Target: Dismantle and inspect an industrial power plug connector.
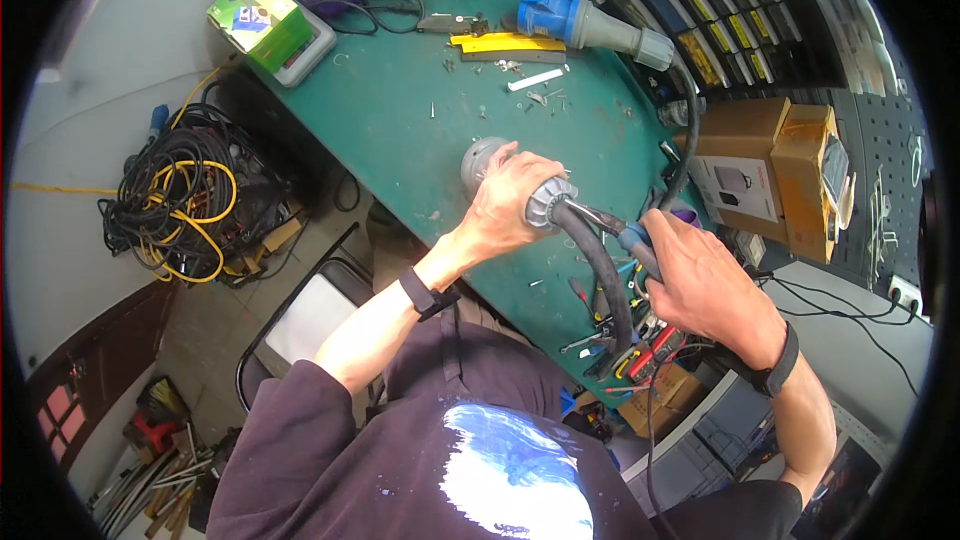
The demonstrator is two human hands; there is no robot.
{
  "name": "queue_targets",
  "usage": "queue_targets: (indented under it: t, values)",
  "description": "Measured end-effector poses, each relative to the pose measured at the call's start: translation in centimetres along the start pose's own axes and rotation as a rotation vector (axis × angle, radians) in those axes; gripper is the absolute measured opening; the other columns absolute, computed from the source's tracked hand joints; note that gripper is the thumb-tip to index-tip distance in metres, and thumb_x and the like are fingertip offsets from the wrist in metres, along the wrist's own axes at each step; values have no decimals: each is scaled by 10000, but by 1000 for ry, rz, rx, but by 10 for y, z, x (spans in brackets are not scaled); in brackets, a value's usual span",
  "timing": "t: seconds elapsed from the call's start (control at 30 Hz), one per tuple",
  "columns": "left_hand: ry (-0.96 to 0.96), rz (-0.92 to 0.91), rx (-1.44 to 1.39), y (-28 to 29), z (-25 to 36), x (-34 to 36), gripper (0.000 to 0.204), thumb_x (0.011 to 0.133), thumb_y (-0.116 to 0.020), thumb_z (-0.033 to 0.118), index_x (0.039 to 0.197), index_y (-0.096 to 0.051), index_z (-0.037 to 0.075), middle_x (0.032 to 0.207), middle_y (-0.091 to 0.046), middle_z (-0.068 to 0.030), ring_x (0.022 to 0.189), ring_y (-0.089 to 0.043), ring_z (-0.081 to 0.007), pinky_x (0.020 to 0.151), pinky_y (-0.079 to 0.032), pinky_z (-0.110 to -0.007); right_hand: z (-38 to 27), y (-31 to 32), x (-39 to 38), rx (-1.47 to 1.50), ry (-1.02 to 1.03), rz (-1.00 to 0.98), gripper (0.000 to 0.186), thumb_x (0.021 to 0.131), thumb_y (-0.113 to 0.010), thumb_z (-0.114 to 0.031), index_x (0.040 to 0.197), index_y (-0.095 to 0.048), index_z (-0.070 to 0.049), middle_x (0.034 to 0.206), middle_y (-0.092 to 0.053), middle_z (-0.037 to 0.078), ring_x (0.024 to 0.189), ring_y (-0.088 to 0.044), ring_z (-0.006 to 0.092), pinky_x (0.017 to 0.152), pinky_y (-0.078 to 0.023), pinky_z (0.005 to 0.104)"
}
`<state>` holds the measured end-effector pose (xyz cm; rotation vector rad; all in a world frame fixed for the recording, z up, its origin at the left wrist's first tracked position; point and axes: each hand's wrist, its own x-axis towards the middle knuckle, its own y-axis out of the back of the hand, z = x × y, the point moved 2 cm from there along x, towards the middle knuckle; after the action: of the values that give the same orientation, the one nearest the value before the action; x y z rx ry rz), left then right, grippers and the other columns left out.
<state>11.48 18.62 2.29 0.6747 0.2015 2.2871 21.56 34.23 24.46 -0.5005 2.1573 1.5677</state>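
Observation:
My left hand (510, 198) is closed round a grey cylindrical plug (480, 158) held over the green bench. At its right end is a ribbed grey gland nut (545, 202), from which a thick black cable (605, 275) curves down toward me. My right hand (700, 275) grips a blue-handled tool (637, 240), probably pliers, whose metal end reaches the gland nut beside the cable. The fingers of my left hand hide much of the plug's body.
The green bench (370, 130) holds a blue-and-grey connector (570, 22), small screws, yellow strips, a green box (260, 28) and scattered hand tools. Cardboard boxes (800, 185) and parts bins stand at right. Coiled cables (180, 200) and a folding chair (310, 325) are at left.

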Motion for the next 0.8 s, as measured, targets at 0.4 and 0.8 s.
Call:
queue_targets:
  t: [0.4,0.8]
  values:
    - [11,25,36,-5,0,0,726,601,-950,190,1241,-621,95,1170,-689,-72,1149,-635,-290,1191,-338,-560,6,-4,6,-81,6,9,301,830,-635,-73,1062,-487,48,918,-614,266,857,-641,474,759,-523,541]
    - [-4,53,40,-8,2,1,719,598,-950,178,1231,-616,107,1155,-690,-61,1129,-646,-277,1166,-350,-574,-1,4,15,-46,-63,-70,207,865,-570,-91,978,-505,70,838,-625,305,799,-624,517,736,-500,577]
